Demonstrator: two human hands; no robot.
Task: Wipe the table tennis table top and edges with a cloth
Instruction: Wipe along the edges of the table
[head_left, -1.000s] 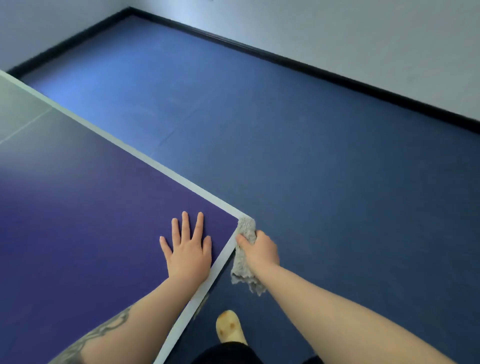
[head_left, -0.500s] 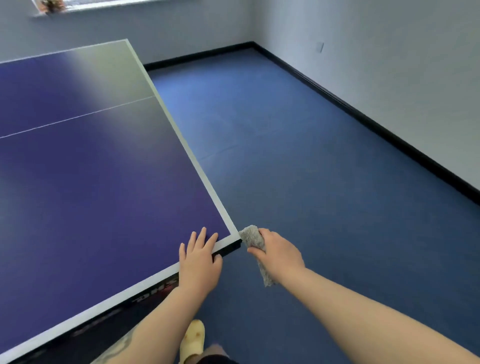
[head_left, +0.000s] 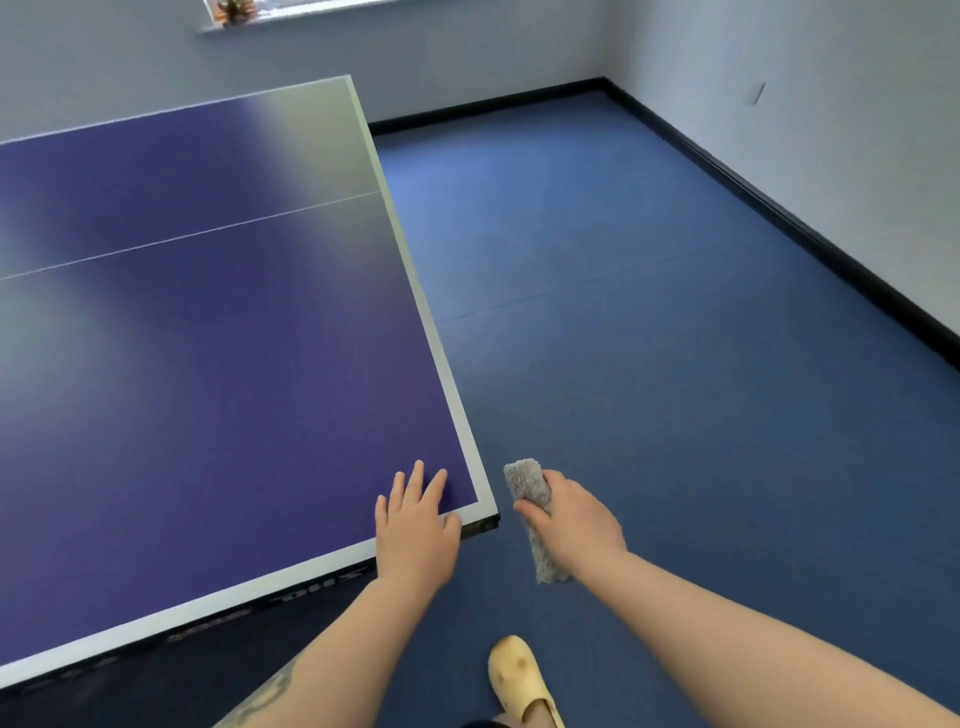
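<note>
Cloth (head_left: 527, 486) is gripped in the right hand (head_left: 574, 525) just off the counter (head_left: 480, 506) corner, apparently positioned to wipe the side edge, while the left hand (head_left: 415, 535) is laid flat, fingers extended, on the top, seemingly for support.

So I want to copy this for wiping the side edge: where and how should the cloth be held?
Grip the cloth around its middle, coming from its outer side, away from the table, as the right hand does. It is a long folded strip: the fluffy upper end sticks out past the fingers, free to press on the edge, and the tail hangs below. The left hand rests flat by the corner.
</note>
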